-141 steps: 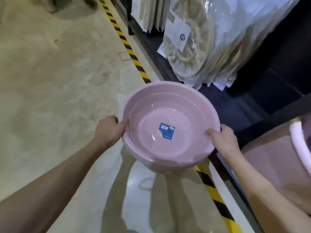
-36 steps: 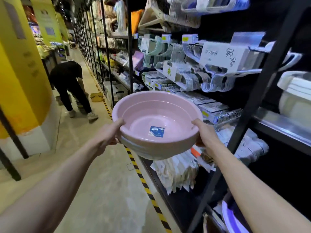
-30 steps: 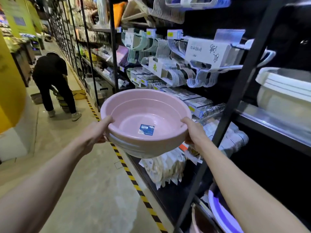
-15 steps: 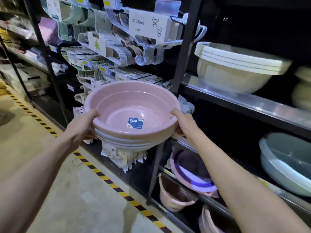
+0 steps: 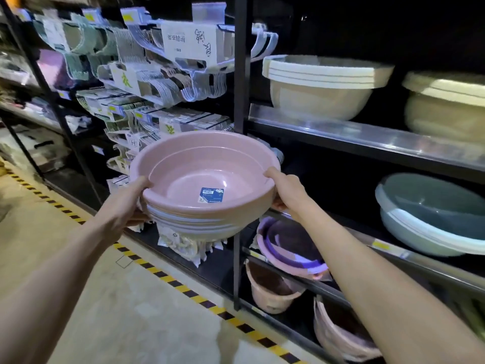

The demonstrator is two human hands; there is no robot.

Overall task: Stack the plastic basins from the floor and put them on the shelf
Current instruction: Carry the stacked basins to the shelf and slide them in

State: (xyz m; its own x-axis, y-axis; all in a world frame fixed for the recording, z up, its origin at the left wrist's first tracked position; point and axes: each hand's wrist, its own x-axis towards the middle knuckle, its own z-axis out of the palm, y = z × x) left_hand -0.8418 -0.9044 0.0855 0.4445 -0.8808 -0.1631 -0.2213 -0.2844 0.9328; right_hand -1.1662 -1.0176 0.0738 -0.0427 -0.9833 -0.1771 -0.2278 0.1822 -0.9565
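I hold a stack of pink plastic basins [image 5: 183, 174] in the air in front of a black shelf unit. The top basin has a blue label [image 5: 211, 195] inside, and rims of several nested basins show beneath it. My left hand [image 5: 123, 206] grips the stack's left rim. My right hand [image 5: 287, 190] grips the right rim. The stack hangs just left of a dark shelf bay [image 5: 338, 185], in front of the black upright post [image 5: 240, 74].
Cream basins [image 5: 322, 85] sit on the upper shelf, grey-blue basins [image 5: 430, 214] on the middle shelf at right. Pink and purple basins [image 5: 288, 248] and pink buckets [image 5: 270, 287] fill lower shelves. Packs of hangers [image 5: 162, 82] hang at left. Yellow-black tape [image 5: 189, 292] lines the floor.
I have risen from the floor with the stack and turned right toward the basin shelves. The stack now hangs closer to the shelf bay; both hands keep their grip.
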